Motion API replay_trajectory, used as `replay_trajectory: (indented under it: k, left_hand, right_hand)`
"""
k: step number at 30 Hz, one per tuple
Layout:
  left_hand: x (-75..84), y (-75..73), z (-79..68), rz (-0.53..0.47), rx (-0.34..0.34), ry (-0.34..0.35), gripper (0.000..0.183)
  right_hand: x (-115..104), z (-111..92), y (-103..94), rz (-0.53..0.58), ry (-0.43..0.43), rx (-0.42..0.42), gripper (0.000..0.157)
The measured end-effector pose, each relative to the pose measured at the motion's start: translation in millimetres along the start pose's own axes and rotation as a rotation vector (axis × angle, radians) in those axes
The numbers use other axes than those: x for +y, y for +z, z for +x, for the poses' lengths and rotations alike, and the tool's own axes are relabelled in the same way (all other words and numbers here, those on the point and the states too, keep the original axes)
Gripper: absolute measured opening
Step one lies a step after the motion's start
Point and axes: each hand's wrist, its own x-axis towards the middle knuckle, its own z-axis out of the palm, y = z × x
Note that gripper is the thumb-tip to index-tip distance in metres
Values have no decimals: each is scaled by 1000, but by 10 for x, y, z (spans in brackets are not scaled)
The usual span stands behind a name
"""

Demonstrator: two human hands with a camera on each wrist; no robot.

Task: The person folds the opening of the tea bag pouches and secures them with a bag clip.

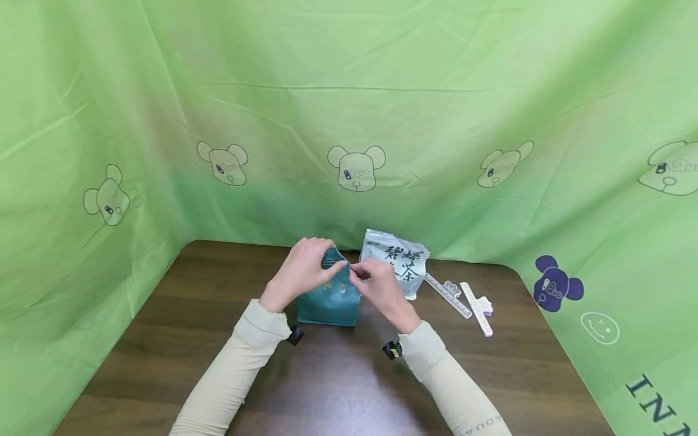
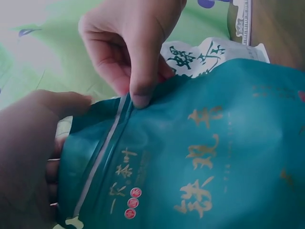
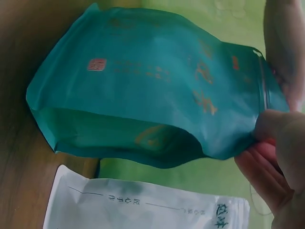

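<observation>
A teal tea pouch (image 1: 329, 304) with gold lettering stands upright on the table. My left hand (image 1: 303, 266) grips its top edge at the left, with the thumb on one side and fingers behind the pouch. At the top right corner my right hand (image 1: 382, 289) pinches the pouch between thumb and fingers. In the left wrist view the pale zip strip (image 2: 104, 148) runs just below the top edge, and the right thumb presses at its end. The right wrist view shows the pouch's side gusset (image 3: 109, 131) folded inward.
Behind and right of the teal pouch stands a white tea pouch (image 1: 402, 266) with dark lettering. Two white sealing clips, one nearer the pouch (image 1: 448, 295) and one farther right (image 1: 477, 310), lie on the wooden table (image 1: 327, 387). A green curtain (image 1: 349, 121) hangs around the table.
</observation>
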Motion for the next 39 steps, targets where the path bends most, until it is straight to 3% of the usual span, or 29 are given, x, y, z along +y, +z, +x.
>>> replay_trajectory:
  k: [4,11,20,27,33,36,39]
  left_hand:
    - [34,46,9,-8,64,-47,39]
    - [91,107,26,-9,134,-87,40]
    - [72,90,40,7,79,-71,24]
    - [62,67,42,5,36,-60,14]
    - [59,74,33,-6,22,-58,9]
    - [56,78,30,-13,21,-51,8]
    - [57,76,25,-18,19,-43,9]
  right_hand:
    - [-50,-10,40,-142,-71,21,17]
    - [-140,-36,99,-343,-158,47,17]
    - [-200,-42,123,-423,-165,45,13]
    - [-204,-93,108,-402,-166,33,14]
    - [-159,-134,60,-303,-161,0,21]
    - [-117,-111,26,-194,-103,-4,20]
    - [-76,-58,-5,-45,7,-29,18]
